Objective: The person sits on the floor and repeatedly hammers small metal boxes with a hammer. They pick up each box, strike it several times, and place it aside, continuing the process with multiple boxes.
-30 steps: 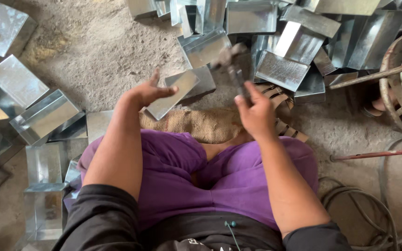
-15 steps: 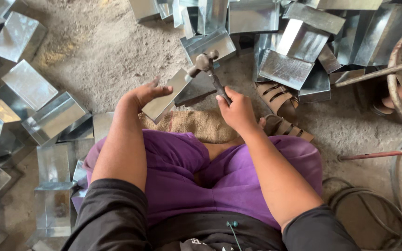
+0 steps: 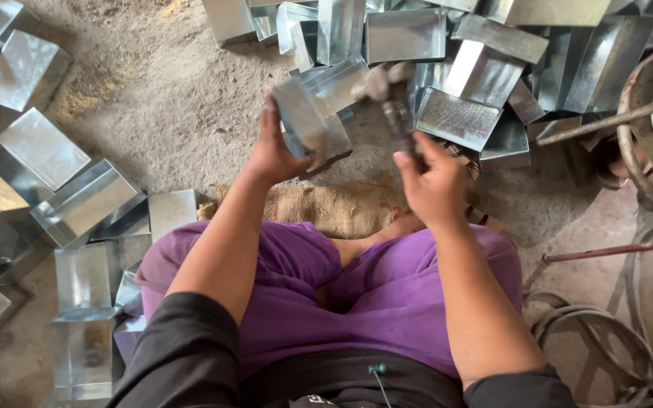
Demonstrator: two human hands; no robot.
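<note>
Seated worker on a dusty concrete floor (image 3: 183, 113), viewed from above. The left hand (image 3: 273, 151) is clamped on a bent, box-shaped piece of shiny galvanised sheet metal (image 3: 307, 121), now lifted off the ground and tilted up toward the camera; half a second earlier it lay flatter, just beyond the coarse brown burlap mat (image 3: 326, 208). The right hand (image 3: 436, 185) is closed round the dark handle of a metal-headed hammer (image 3: 387, 91), which has risen with it and shows motion blur — a judgement: the piece is being turned for inspection or for a blow on another edge. Similar folded sheet-metal pieces (image 3: 459, 117) lie heaped at the far side — smooth, reflective, sharp-creased. More finished rectangular pieces (image 3: 43, 147) are spread at the left. Purple cloth trousers (image 3: 387, 295) cover the crossed legs. A rusty round metal frame (image 3: 644, 98) stands at the right edge.
</note>
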